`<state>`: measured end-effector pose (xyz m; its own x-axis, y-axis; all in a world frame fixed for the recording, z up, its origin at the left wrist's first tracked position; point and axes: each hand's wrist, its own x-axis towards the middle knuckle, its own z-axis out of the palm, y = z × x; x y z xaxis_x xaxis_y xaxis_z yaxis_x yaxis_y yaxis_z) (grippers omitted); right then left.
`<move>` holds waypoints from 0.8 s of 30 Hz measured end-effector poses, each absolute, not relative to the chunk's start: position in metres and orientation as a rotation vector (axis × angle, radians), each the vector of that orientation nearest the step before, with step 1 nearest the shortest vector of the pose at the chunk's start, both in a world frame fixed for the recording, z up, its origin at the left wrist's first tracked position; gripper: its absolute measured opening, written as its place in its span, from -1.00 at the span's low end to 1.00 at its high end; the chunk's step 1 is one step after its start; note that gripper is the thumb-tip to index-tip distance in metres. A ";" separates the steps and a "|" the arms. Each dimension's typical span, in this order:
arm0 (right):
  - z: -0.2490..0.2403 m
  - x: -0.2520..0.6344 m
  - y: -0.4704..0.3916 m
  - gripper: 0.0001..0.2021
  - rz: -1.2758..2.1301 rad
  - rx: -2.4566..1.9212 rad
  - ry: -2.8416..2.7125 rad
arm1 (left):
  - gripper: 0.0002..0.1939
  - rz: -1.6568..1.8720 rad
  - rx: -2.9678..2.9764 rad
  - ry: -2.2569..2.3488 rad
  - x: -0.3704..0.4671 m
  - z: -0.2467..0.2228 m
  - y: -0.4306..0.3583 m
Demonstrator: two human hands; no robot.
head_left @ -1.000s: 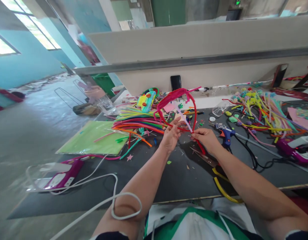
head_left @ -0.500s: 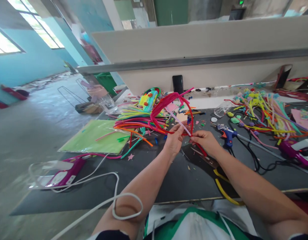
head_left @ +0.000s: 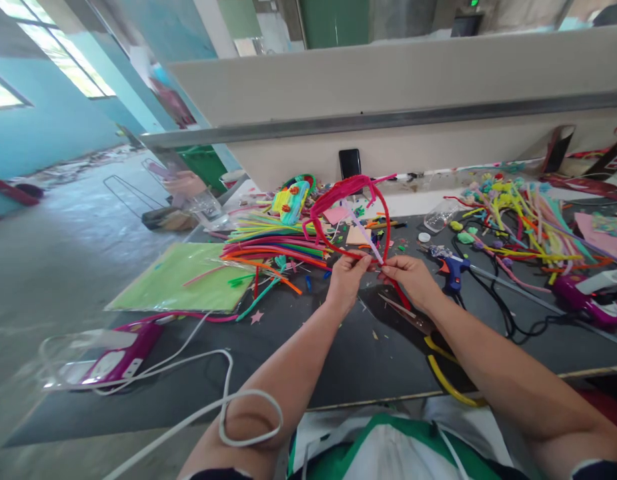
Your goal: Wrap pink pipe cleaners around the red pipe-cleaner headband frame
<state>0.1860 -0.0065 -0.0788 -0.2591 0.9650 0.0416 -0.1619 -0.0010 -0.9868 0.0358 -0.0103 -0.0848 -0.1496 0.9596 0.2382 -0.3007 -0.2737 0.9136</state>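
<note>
yellow-handled scissors [head_left: 441, 380] lie near, at right. farther in, the left hand [head_left: 345, 277] and right hand [head_left: 411, 280] each pinch the near end of a red hoop [head_left: 338, 193]; its long axis leans far and slightly left, beyond both. behind stands a phone [head_left: 349, 162].

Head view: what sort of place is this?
Probably a craft workshop, judging by the bundle of coloured fuzzy stems and the blue glue gun on the dark table, plus the red fuzzy loop being held.
</note>
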 end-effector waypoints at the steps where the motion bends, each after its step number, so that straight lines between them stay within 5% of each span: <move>1: -0.079 0.186 -0.006 -0.85 1.462 -0.931 -1.285 | -0.81 1.609 1.103 0.903 0.036 -0.085 -0.010; 24: -0.079 0.185 -0.008 -0.86 1.432 -0.963 -1.338 | -0.78 1.459 1.283 0.970 0.033 -0.084 -0.010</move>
